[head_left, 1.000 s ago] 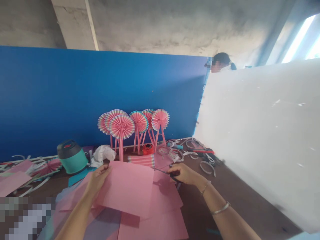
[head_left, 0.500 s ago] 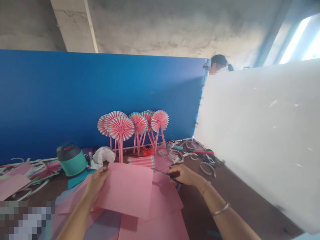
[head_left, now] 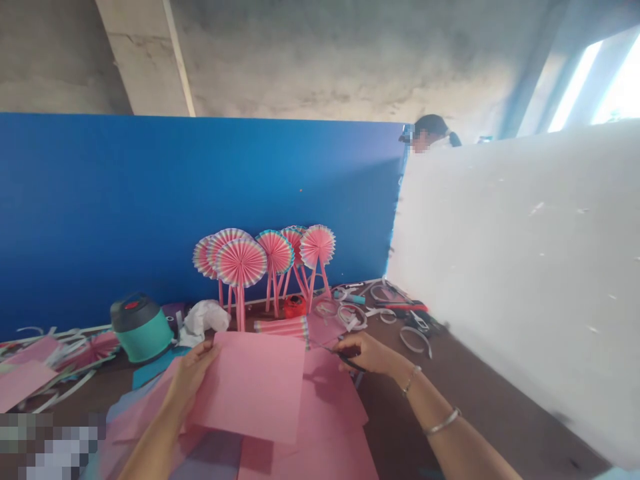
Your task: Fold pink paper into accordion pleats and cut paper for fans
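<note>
My left hand [head_left: 197, 368] is closed on the left edge of a pink paper sheet [head_left: 255, 383], which it holds raised above the table. Beyond the sheet's right edge, my right hand [head_left: 361, 351] grips a pair of scissors [head_left: 345, 360] with dark handles. The thin blades point left toward the sheet's upper right corner; whether they touch the paper I cannot tell. Under the raised sheet lie more pink sheets [head_left: 335, 427] and some bluish-grey paper [head_left: 213, 453]. A pleated pink strip [head_left: 285, 327] with a striped edge lies just behind.
Several round pleated paper fans [head_left: 242, 263] on pink sticks lean against the blue partition [head_left: 100, 200]. A teal jug [head_left: 143, 333] and crumpled white plastic [head_left: 207, 317] stand left. Curled paper strips [head_left: 415, 341] litter the right. A white panel [head_left: 525, 267] closes that side; a person [head_left: 431, 130] is behind it.
The view has shifted slightly, so the background sits a little lower. Both hands keep their hold on the sheet and scissors, with hardly any movement between them.
</note>
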The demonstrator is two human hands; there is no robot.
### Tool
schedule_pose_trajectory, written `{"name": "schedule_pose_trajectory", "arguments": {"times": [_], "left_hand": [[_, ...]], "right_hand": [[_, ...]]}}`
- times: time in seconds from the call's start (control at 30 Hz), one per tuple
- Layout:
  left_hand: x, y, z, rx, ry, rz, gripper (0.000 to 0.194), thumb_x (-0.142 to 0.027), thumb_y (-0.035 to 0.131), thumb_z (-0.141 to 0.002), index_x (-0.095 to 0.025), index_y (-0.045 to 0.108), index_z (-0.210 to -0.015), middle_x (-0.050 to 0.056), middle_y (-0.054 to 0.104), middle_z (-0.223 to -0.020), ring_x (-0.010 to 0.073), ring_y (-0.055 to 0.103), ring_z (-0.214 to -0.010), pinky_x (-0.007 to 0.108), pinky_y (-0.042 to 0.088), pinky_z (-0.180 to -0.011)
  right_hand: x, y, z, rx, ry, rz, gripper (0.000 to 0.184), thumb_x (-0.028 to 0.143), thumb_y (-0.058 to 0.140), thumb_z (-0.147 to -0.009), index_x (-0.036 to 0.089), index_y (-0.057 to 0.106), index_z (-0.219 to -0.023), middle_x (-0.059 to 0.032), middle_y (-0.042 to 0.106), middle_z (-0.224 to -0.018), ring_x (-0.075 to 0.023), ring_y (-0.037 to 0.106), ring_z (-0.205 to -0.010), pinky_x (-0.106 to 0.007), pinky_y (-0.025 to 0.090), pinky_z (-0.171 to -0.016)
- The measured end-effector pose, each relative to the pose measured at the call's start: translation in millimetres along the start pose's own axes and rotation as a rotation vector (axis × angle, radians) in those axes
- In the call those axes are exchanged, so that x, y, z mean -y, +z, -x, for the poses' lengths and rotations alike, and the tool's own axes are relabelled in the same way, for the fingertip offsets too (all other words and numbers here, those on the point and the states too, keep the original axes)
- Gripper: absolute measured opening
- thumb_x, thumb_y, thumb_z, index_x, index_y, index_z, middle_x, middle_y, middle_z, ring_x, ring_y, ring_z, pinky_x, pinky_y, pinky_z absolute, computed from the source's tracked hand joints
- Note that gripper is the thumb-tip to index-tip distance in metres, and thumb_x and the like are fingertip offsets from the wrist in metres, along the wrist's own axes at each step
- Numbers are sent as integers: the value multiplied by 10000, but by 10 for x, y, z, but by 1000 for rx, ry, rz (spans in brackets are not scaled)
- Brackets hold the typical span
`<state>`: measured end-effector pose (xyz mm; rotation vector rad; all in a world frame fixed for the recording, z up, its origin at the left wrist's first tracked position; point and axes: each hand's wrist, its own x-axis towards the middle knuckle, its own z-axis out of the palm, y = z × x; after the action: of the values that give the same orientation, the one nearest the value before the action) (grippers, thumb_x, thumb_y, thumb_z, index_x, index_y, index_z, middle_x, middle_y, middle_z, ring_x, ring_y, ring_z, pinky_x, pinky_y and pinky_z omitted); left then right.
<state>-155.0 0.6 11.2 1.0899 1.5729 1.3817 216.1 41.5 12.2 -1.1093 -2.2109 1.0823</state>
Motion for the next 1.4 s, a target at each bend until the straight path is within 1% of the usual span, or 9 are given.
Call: {"name": "schedule_pose_trajectory", "arguments": {"times": [0.17,0.27,0.37,0.47,0.6,0.77,1.0,1.2,1.4], "left_hand": [[-16,13,8,16,19,-3,553,-659,706,-446,-178,602,-700,9,650,-650,189,590,-588,273,459,-540],[-18,18,4,-5,28,-8,546,-658,710,-438,-178,596,-671,5,642,-637,179,579,-587,265,454,-539],[-15,18,-1,-18,43,-32,537,-658,709,-424,-182,590,-642,0,633,-619,180,574,-584,262,447,-535],[-12,17,3,4,36,-39,515,-645,694,-470,-185,601,-681,3,644,-641,184,582,-597,263,447,-541],[-10,15,15,23,4,-3,519,-633,704,-461,-183,594,-695,5,644,-638,188,584,-586,270,448,-534],[2,9,6,15,19,-32,536,-653,688,-477,-179,606,-713,14,656,-665,188,591,-598,263,448,-534],[48,4,-46,18,0,5,517,-613,719,-447,-181,621,-714,13,670,-647,191,603,-605,263,459,-550],[-9,4,-19,2,26,-13,522,-622,727,-422,-175,635,-675,18,670,-645,182,583,-589,257,446,-536],[-9,0,-4,24,26,-27,537,-636,710,-453,-173,624,-711,20,671,-669,194,600,-611,265,454,-551]], "right_hand": [[30,-11,3,-26,-66,86,307,345,682,-688,164,729,-932,-38,679,-782,-152,545,-692,-228,441,-601],[29,-8,4,-23,-78,107,257,306,659,-701,168,735,-904,-37,685,-773,-151,552,-683,-229,444,-602],[18,-5,3,-24,-80,106,251,275,643,-701,173,736,-910,-37,687,-775,-152,561,-682,-229,450,-601],[24,-9,5,-25,-85,102,252,287,645,-703,176,738,-909,-36,686,-778,-157,565,-696,-230,456,-605],[45,-15,11,-16,-87,103,254,317,653,-706,171,741,-894,-37,681,-769,-157,559,-698,-230,454,-603],[29,-10,10,-23,-104,108,264,303,648,-704,166,740,-911,-37,678,-773,-149,548,-679,-227,442,-593],[14,-13,12,-16,-90,97,241,299,649,-705,171,743,-886,-27,672,-752,-143,543,-670,-223,435,-597],[27,-13,18,0,-83,98,238,282,645,-704,170,740,-890,-24,663,-743,-138,533,-657,-215,423,-582],[21,-4,17,9,-66,103,226,217,602,-713,159,740,-882,-18,655,-741,-127,525,-647,-214,416,-589]]}}
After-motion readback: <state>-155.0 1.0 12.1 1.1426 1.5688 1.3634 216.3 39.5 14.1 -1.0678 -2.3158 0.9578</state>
